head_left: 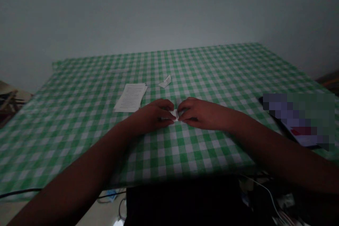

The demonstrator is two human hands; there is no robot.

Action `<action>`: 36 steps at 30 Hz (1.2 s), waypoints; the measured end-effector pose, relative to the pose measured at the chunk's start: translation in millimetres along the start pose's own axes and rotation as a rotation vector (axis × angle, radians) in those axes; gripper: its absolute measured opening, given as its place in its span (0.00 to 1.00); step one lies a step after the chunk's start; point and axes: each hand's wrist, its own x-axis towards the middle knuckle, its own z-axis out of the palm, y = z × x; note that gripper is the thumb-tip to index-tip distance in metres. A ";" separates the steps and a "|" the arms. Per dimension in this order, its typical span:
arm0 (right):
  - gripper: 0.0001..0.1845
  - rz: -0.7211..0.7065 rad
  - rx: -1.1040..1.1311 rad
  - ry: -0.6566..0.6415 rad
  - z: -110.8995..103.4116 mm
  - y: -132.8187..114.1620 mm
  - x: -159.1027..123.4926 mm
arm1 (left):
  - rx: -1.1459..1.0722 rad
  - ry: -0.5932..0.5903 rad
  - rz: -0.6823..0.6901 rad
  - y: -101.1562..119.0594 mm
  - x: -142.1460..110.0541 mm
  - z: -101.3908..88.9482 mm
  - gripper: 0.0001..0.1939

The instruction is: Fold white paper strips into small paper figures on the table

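Between my two hands, low over the checked tablecloth, is a small piece of white printed paper (pixel 174 113), mostly covered by my fingers. My left hand (pixel 156 114) pinches it from the left side with thumb and fingers. From the right, my right hand (pixel 198 113) pinches its other edge, the fingertips of both hands nearly meeting. A stack of printed white paper sheets (pixel 129 98) lies just left of my left hand. Beyond my hands sits a small folded piece of paper (pixel 165 81), one end sticking up.
The table wears a green and white checked tablecloth (pixel 212 70) and stands against a grey wall (pixel 159 10). At the right lies a dark-edged flat device (pixel 280 120), largely blurred out. A black cable (pixel 21 192) runs along the front left edge; more cables hang below.
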 end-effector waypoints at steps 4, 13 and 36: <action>0.09 -0.004 0.007 0.001 -0.4 -0.2 -0.3 | 0.048 0.005 0.031 0.5 0.8 -1.2 0.09; 0.11 0.048 0.102 0.090 1.5 2.8 2.6 | 0.273 -0.055 0.039 6.7 2.5 -4.7 0.09; 0.06 0.257 0.166 0.134 13.6 4.8 3.1 | 0.315 -0.106 0.169 7.4 0.4 -1.4 0.11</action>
